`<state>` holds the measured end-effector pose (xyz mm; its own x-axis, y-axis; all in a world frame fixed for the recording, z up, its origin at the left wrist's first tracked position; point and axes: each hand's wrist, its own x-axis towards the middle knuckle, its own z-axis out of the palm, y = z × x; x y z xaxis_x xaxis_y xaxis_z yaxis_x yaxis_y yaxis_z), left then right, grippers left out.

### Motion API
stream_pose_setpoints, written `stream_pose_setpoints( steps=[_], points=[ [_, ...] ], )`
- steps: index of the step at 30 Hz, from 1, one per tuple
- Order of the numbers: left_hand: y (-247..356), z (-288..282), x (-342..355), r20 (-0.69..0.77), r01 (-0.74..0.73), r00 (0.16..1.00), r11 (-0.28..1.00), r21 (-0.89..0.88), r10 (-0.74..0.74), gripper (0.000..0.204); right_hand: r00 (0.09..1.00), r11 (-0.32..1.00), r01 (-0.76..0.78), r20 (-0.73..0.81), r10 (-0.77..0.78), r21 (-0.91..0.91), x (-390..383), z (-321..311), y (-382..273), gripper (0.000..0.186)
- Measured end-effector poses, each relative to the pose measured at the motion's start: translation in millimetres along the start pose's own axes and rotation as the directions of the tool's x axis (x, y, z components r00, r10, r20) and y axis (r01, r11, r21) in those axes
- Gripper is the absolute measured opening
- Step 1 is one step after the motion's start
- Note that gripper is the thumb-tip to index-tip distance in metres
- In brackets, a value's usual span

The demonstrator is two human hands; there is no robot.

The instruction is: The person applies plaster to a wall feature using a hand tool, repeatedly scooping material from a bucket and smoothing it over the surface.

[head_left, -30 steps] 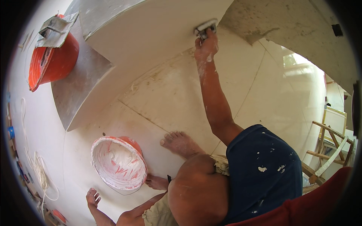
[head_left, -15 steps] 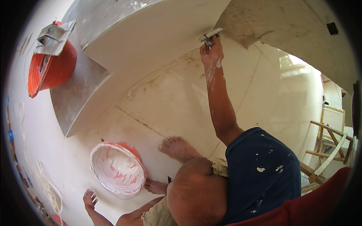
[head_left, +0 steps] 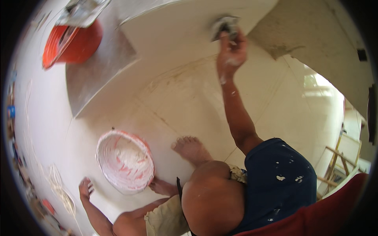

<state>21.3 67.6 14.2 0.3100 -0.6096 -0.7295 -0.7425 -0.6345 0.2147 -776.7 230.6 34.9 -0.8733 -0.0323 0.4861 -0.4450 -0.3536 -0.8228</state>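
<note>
Landmark: white-smeared bucket (head_left: 103, 157). Trowel (head_left: 225, 22): beyond bucket, rightward; right hand (head_left: 232, 50), grip clamped on it; slip possible should wet filler slick it. Left hand (head_left: 84, 188): left of bucket, grip apart, empty.

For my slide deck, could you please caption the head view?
Right hand grips a trowel while a white-smeared bucket sits beside the bare feet.

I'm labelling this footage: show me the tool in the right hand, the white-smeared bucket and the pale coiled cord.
Tool (head_left: 224, 24), head view: its blurred middle.
White-smeared bucket (head_left: 108, 160), head view: inner wall, left side.
Coiled cord (head_left: 60, 187), head view: middle of the loops.
</note>
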Motion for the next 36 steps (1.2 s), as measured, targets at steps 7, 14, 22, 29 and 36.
stream_pose_setpoints(
  steps=[7,14,22,29,36],
  points=[
    [-10.9,-0.6,-10.2,0.034,0.05,0.998,0.997,-0.056,-0.048,0.065,0.695,0.906,0.383,0.703,-0.153,-0.182,-77.9,27.1,-6.1,0.04],
    [16.9,-51.5,-32.4,-0.118,-0.213,0.958,0.921,0.326,0.263,0.06,0.367,0.851,0.522,0.915,-0.166,-0.055,-136.2,30.5,-1.2,0.046],
    [41.9,88.4,-137.3,0.07,-0.418,0.903,0.904,-0.091,0.425,0.047,-0.085,0.649,0.711,0.949,-0.303,0.271,-160.3,85.0,-28.0,0.044],
    [28.1,222.2,-195.7,-0.161,-0.323,0.924,0.482,-0.814,0.347,0.051,-0.429,0.476,0.679,0.829,-0.359,0.558,-187.3,141.0,-59.3,0.044],
    [25.7,246.2,-181.3,-0.31,-0.365,0.922,0.253,-0.896,0.23,0.041,-0.541,0.269,0.691,0.726,-0.424,0.671,-231.3,231.5,-88.9,0.043]
  ],
)
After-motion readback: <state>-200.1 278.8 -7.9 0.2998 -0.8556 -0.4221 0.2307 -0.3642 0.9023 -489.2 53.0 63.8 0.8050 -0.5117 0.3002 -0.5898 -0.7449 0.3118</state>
